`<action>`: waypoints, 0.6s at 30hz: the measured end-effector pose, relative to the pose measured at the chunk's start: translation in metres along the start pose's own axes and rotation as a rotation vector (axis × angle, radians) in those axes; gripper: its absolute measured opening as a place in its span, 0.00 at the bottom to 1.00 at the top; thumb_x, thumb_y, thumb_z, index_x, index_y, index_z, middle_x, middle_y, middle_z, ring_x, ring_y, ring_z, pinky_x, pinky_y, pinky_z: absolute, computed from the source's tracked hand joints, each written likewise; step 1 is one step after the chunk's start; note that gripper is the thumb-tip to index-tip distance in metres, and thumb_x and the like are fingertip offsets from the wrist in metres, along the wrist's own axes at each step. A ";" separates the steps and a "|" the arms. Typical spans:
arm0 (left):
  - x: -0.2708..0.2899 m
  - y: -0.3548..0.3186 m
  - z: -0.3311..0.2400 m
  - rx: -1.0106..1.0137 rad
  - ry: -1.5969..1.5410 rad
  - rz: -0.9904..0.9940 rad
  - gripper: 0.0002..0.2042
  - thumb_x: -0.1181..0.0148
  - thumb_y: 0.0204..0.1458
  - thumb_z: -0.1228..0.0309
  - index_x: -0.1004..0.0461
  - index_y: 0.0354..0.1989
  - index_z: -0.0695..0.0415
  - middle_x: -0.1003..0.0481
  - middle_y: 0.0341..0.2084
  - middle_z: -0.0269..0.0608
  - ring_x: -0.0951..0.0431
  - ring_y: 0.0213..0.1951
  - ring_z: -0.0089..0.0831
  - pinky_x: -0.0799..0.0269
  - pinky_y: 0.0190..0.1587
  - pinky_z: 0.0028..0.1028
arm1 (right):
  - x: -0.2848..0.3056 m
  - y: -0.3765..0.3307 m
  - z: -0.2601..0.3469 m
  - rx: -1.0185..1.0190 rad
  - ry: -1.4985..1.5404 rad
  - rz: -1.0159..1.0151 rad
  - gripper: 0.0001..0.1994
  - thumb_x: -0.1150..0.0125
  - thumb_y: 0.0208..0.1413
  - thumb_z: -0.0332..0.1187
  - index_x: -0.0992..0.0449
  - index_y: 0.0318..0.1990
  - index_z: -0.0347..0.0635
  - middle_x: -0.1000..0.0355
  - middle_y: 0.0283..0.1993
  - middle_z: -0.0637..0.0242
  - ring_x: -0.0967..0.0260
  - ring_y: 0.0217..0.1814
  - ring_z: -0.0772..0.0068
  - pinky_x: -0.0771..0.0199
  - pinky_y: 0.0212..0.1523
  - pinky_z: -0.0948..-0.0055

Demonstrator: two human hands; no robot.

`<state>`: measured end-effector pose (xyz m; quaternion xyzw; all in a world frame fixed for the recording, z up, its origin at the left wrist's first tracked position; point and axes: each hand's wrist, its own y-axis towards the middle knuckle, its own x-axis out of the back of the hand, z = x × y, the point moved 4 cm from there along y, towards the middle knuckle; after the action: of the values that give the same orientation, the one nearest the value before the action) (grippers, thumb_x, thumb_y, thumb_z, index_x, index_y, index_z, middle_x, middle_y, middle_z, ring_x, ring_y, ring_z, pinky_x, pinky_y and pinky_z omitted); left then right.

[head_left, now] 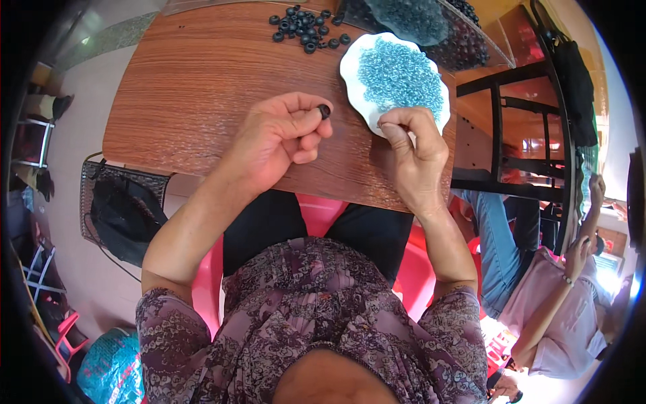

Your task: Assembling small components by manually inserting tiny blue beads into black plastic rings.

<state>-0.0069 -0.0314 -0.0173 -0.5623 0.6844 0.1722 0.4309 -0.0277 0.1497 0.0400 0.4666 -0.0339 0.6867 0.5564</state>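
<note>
My left hand (272,138) is raised over the wooden table (195,81), its thumb and forefinger pinching a small dark bead (324,111). My right hand (418,151) is at the near edge of a white scalloped plate (354,79), thumb and forefinger pressed together. Whatever lies between those right fingertips is too small to name. On the plate is a heap of tiny clear-blue beads (404,74). Beyond my left hand, a loose cluster of round black beads (306,28) lies near the table's far edge.
A clear-walled box (471,50) holding dark beads and a bluish bag (410,20) stands behind the plate. A black metal frame (498,135) rises at the right. Another person (552,303) sits at the far right. A chair with a black bag (124,212) is at the left.
</note>
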 end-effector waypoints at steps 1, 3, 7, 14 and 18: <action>-0.001 0.000 0.001 0.024 -0.018 0.024 0.08 0.47 0.53 0.76 0.32 0.39 0.66 0.28 0.26 0.41 0.34 0.21 0.18 0.41 0.21 0.18 | -0.001 0.000 -0.001 -0.124 0.151 0.001 0.04 0.44 0.50 0.18 0.27 0.33 0.35 0.30 0.31 0.68 0.33 0.35 0.76 0.34 0.39 0.79; -0.003 -0.002 0.003 0.033 -0.001 0.025 0.09 0.46 0.53 0.74 0.32 0.40 0.65 0.29 0.25 0.40 0.36 0.20 0.19 0.43 0.20 0.17 | -0.005 0.003 0.008 -0.197 0.308 0.032 0.03 0.45 0.52 0.19 0.27 0.34 0.34 0.30 0.32 0.70 0.34 0.38 0.81 0.35 0.42 0.82; -0.010 -0.005 0.004 0.029 0.021 0.067 0.10 0.45 0.52 0.74 0.32 0.41 0.64 0.29 0.26 0.40 0.37 0.20 0.19 0.44 0.20 0.17 | -0.018 0.008 0.021 -0.280 0.586 0.012 0.04 0.44 0.50 0.18 0.27 0.34 0.33 0.29 0.35 0.68 0.34 0.38 0.80 0.35 0.42 0.82; -0.013 -0.010 0.001 -0.039 0.029 0.091 0.10 0.45 0.51 0.75 0.30 0.40 0.66 0.28 0.25 0.43 0.36 0.19 0.17 0.42 0.19 0.16 | -0.028 0.004 0.025 -0.246 0.669 -0.028 0.05 0.44 0.49 0.17 0.26 0.34 0.33 0.29 0.35 0.66 0.34 0.37 0.79 0.34 0.41 0.81; -0.014 -0.011 0.003 -0.041 0.043 0.093 0.09 0.44 0.51 0.76 0.30 0.39 0.66 0.27 0.25 0.43 0.36 0.19 0.17 0.43 0.18 0.16 | -0.027 0.004 0.026 -0.173 0.605 -0.037 0.05 0.43 0.49 0.18 0.27 0.34 0.33 0.29 0.35 0.67 0.34 0.36 0.79 0.34 0.40 0.81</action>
<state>0.0038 -0.0239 -0.0049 -0.5422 0.7153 0.1939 0.3959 -0.0168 0.1137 0.0388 0.1926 0.0837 0.7786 0.5913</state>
